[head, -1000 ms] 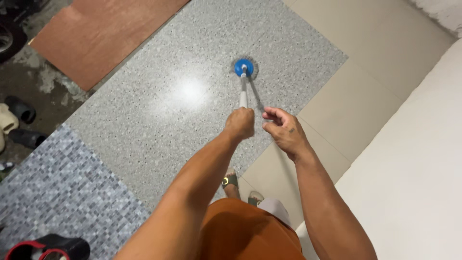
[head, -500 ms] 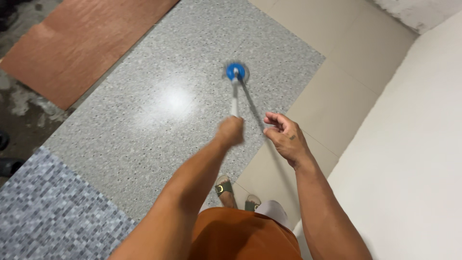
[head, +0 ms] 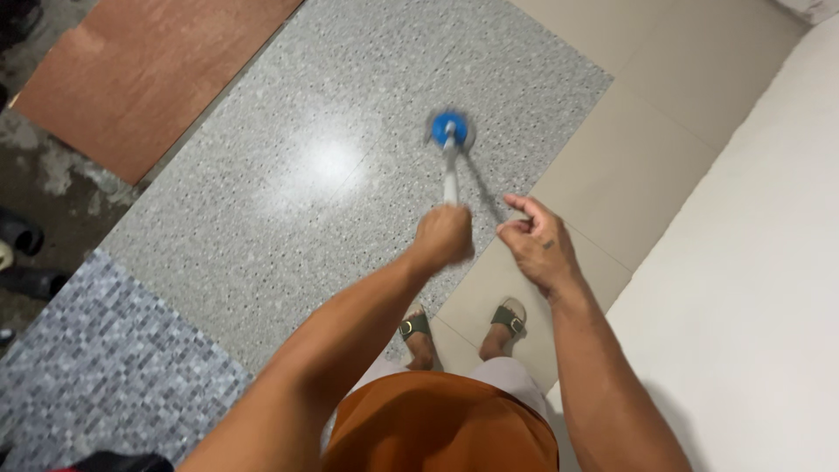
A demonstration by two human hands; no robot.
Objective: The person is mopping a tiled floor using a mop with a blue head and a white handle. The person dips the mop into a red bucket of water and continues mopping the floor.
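Observation:
My left hand (head: 443,237) is closed around the top of a white handle (head: 450,173) that runs down to a blue round mop head (head: 449,129) resting on the grey speckled floor tile (head: 288,192). My right hand (head: 537,243) hovers just right of the handle with fingers loosely curled and nothing in it. Below the hands my two feet in sandals (head: 418,327) stand at the edge of the speckled tile, under an orange shirt.
A red-brown tile (head: 140,79) lies at the upper left, a small-mosaic tile (head: 96,367) at the lower left. Beige tiles (head: 647,131) run to the right beside a white surface (head: 760,280). Dark shoes (head: 22,258) sit on rough concrete at the left edge.
The mop head and my left hand shifted slightly right across the speckled tile. My right foot stepped forward into view. My right hand stayed off the handle.

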